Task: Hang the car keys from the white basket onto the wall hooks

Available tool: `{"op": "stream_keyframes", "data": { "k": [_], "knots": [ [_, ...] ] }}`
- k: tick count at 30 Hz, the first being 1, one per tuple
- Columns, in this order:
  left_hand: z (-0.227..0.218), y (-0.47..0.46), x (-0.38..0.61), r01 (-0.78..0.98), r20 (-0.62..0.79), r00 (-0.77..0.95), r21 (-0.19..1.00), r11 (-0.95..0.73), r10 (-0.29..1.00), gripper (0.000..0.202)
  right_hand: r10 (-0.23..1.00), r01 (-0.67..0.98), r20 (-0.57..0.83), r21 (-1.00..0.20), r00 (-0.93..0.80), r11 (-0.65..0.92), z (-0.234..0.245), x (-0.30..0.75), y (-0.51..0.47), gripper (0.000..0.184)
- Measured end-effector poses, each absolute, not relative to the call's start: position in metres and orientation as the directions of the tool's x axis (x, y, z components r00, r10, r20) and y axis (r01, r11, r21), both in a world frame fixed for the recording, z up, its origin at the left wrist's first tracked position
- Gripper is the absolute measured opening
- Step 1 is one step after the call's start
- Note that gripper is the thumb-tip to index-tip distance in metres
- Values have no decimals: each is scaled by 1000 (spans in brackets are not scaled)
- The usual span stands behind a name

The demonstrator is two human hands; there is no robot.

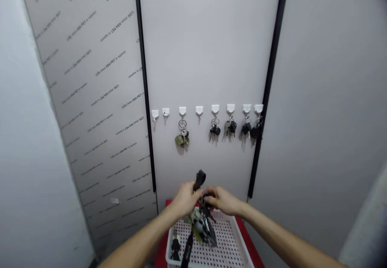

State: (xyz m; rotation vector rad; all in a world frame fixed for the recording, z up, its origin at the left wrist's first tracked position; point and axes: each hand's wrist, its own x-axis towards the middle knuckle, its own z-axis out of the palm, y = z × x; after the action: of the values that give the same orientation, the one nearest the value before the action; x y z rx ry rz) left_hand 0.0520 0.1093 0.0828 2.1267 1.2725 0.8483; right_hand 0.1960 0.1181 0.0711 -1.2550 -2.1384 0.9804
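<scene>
My left hand (185, 200) is closed around a black strap (200, 179), whose looped end sticks up above the fingers. Close beside it, the fingers of my right hand (225, 200) pinch a dark part of a bunch of keys (208, 225). That bunch hangs below both hands, over a white perforated basket (242, 248). Another black strap with pale lettering (187, 250) dangles there too. Inside the basket at the left lies a small set of black keys (175, 248). Blur and overlap hide how the hanging pieces are joined.
Several white hooks are fixed in a row on the wall panel; one bare hook (199, 111) is near the middle. Key bunches hang from others, including one with a green fob (179, 140). Black strips (269, 78) edge the panel. The basket rests on a red surface (249, 239).
</scene>
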Motion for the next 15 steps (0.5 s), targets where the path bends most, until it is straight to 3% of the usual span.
{"op": "stream_keyframes", "data": {
  "k": [5, 8, 10, 12, 15],
  "knots": [
    [62, 108, 59, 663, 105, 462, 618, -422, 881, 25, 890, 662, -6, -671, -456, 334, 66, 207, 118, 11],
    [96, 125, 50, 585, 126, 427, 716, -380, 895, 41, 929, 645, 234, -670, -286, 367, 106, 213, 124, 19],
    [128, 141, 41, 535, 315, 177, 765, -360, 932, 40, 876, 624, 481, -675, -32, 393, 143, 214, 130, 26],
    [158, 157, 34, 532, 480, -123, 771, -350, 869, 38, 735, 648, 658, -633, 163, 424, 179, 213, 138, 29],
    [184, 173, 33, 536, 525, -366, 794, -287, 768, 48, 618, 723, 752, -557, 230, 409, 210, 208, 151, 33]
  ]
}}
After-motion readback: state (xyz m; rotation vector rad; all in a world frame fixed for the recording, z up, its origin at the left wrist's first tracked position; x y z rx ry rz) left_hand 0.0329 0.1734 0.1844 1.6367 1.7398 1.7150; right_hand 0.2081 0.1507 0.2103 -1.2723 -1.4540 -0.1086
